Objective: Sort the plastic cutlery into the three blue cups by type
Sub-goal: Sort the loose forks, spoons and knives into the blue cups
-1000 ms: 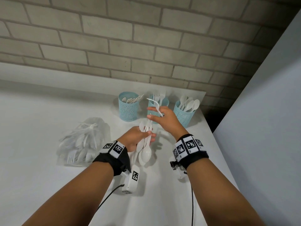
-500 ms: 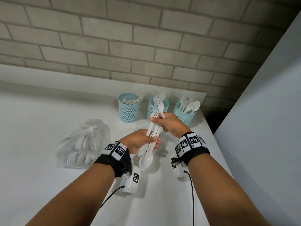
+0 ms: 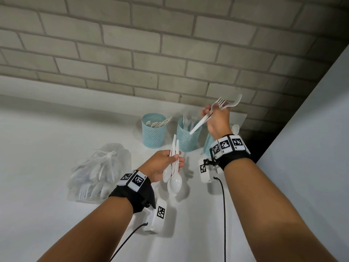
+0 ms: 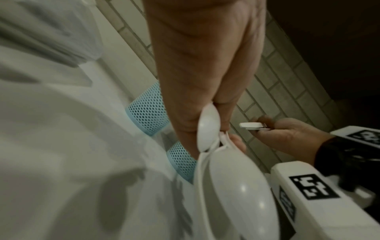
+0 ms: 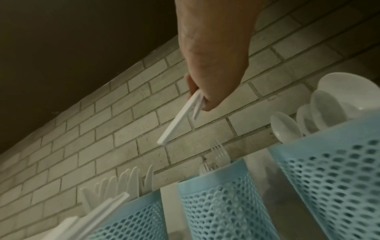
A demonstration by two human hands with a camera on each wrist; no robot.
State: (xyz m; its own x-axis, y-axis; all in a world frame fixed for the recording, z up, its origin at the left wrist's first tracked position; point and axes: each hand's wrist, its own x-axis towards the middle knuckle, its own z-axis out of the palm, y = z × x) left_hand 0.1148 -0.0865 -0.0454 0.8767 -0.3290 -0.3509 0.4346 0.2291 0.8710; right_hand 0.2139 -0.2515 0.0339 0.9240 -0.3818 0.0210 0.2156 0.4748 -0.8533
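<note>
Three blue mesh cups stand in a row by the brick wall: the left cup (image 3: 154, 130) holds knives, the middle cup (image 3: 188, 134) holds forks, and the right cup (image 3: 207, 146) with spoons is mostly hidden behind my right wrist. My right hand (image 3: 209, 112) grips two white forks (image 3: 219, 104) raised above the middle cup, tines up, handles (image 5: 179, 116) slanting down toward it. Lower down, in front of the cups, my left hand (image 3: 175, 159) holds a few white spoons (image 3: 174, 183) by their handles, bowls hanging down.
A clear plastic bag of mixed cutlery (image 3: 98, 171) lies on the white table (image 3: 47, 138) at the left. The brick wall (image 3: 170, 53) runs close behind the cups. A grey panel (image 3: 311, 148) borders the table's right edge.
My right hand has drawn the forks out of the bundle in my left hand and lifted them up and right, above the middle cup. The left hand keeps only spoons.
</note>
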